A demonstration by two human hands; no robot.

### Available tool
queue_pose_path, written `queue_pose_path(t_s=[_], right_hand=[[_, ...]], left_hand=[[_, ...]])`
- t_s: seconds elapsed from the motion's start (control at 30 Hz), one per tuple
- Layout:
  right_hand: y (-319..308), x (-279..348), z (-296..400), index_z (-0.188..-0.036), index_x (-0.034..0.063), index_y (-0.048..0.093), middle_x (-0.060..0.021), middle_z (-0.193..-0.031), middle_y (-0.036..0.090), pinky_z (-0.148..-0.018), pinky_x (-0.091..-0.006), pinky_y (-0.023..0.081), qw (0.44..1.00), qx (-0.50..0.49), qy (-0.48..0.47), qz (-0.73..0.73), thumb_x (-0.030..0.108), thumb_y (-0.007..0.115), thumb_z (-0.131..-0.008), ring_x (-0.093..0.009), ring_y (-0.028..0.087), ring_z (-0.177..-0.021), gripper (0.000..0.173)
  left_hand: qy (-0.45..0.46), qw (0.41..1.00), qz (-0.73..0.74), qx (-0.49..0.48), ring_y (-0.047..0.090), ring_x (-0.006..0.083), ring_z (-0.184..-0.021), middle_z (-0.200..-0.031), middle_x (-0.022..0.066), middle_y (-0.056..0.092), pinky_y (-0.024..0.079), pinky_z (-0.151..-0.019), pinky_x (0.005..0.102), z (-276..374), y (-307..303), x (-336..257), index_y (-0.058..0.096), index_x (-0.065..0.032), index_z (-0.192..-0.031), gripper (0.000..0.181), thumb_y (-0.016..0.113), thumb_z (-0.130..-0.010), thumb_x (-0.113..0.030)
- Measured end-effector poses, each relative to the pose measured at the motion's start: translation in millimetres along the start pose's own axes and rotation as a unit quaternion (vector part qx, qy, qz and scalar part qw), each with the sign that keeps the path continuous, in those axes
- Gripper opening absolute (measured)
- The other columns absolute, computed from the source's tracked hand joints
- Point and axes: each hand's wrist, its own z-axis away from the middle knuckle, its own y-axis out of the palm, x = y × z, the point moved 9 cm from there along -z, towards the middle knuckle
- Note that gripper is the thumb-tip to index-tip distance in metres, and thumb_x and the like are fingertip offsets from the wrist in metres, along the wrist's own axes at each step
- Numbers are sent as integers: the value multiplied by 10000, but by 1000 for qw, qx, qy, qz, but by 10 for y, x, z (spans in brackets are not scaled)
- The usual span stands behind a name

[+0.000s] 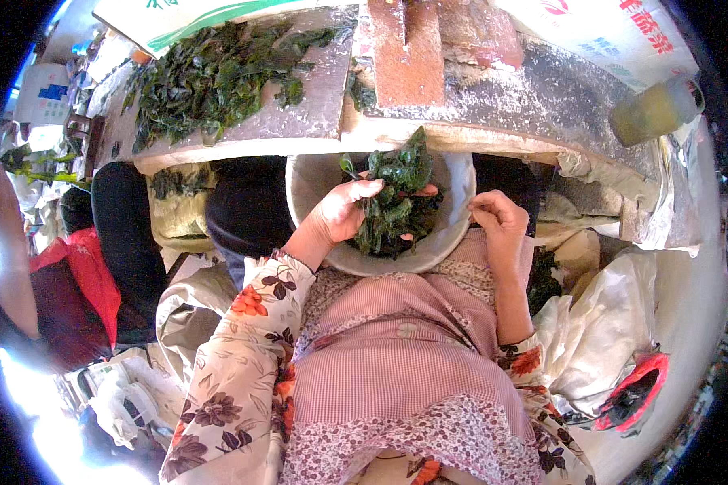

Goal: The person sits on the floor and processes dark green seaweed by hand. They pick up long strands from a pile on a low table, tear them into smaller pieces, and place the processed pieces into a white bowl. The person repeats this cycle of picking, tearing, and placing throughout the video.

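Note:
A bunch of wet, dark green seaweed leaves [394,194] is in my left hand [343,212], which holds it over a pale basin [306,182] on my lap. Fingertips show between the leaves, and one leaf stands up towards the table edge. Just beyond the basin's right rim is my right hand [500,212], its fingers curled and thumb and forefinger pinched together. I see nothing between them, and whether the hand touches the rim is unclear. More dark leaves seem to lie in the basin under the bunch, mostly hidden.
Across the worn table [303,121] lies a large seaweed heap [200,79] at left. A brown board [409,66] lies at centre, a jar of yellowish liquid [652,112] at right. White plastic sacking [606,321] is on my right. Another person's arm [12,254] shows at far left.

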Motion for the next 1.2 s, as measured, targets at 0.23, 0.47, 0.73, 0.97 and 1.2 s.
queue_pose_path(t_s=[0.23, 0.47, 0.73, 0.97, 1.2], right_hand=[[14, -7, 7, -797, -9, 624, -25, -691, 604, -589, -205, 439, 1000, -12, -9, 1, -62, 601, -700, -68, 552, -632, 113], [29, 57, 11, -793, -16, 617, -22, -694, 597, -593, -212, 436, 1000, -8, -3, -15, -48, 601, -712, -71, 543, -632, 88], [26, 122, 16, -797, -21, 612, -27, -703, 598, -618, -204, 438, 999, 17, -23, 15, -35, 603, -720, -70, 555, -666, 79], [-165, 212, 85, -815, -6, 631, -34, -753, 619, -651, -220, 468, 995, -32, 25, -88, -21, 620, -748, -83, 577, -702, 70], [-1217, -149, 630, -814, -29, 608, -59, -750, 630, -609, -229, 485, 971, -234, -20, -31, -115, 567, -721, -112, 596, -667, 133]], left_hand=[[63, 997, -27, 19, 376, 358, -1256, -1377, 240, 355, 353, -1005, 497, 54, -4, -39, 210, -66, -1417, 913, 498, -779, -651], [95, 995, 24, 30, 389, 319, -1239, -1390, 218, 345, 328, -1021, 445, 104, 51, -69, 253, -51, -1400, 861, 446, -809, -648], [46, 998, 13, -36, 357, 356, -1270, -1467, 126, 234, 397, -958, 540, 73, -140, 95, 219, -81, -1416, 806, 504, -833, -559], [-17, 985, -67, -161, 559, 268, -1058, -1210, 94, 549, 500, -866, 417, -57, -485, 360, 439, -41, -1276, 494, 629, -839, -170], [-76, 507, -853, -99, 382, 351, -1209, -1307, 172, 411, 350, -984, 489, -283, -1095, 527, 519, -39, -1206, 634, 747, -616, -82]])
